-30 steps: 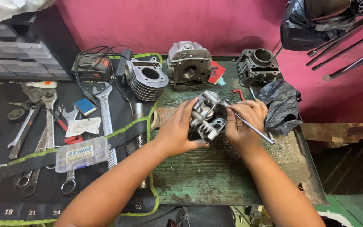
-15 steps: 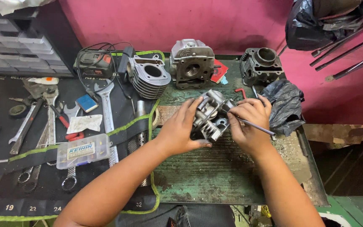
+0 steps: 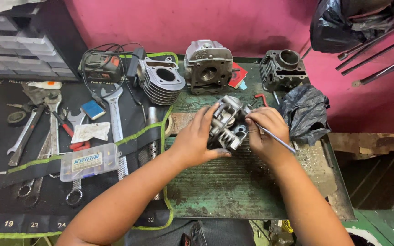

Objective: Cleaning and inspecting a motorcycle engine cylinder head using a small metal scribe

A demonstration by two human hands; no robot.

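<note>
Head view: left hand [image 3: 197,139] fingers wrap the cylinder head [image 3: 226,122]; right hand [image 3: 264,132] fingers pinch a thin metal tool [image 3: 277,139].

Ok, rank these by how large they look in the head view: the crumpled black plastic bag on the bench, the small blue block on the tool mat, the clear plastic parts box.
Largest to smallest:
1. crumpled black plastic bag
2. clear plastic parts box
3. small blue block

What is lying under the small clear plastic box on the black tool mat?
Under the small clear plastic box lie long silver wrenches on the black tool mat; their middle sections are covered by the box.
</note>
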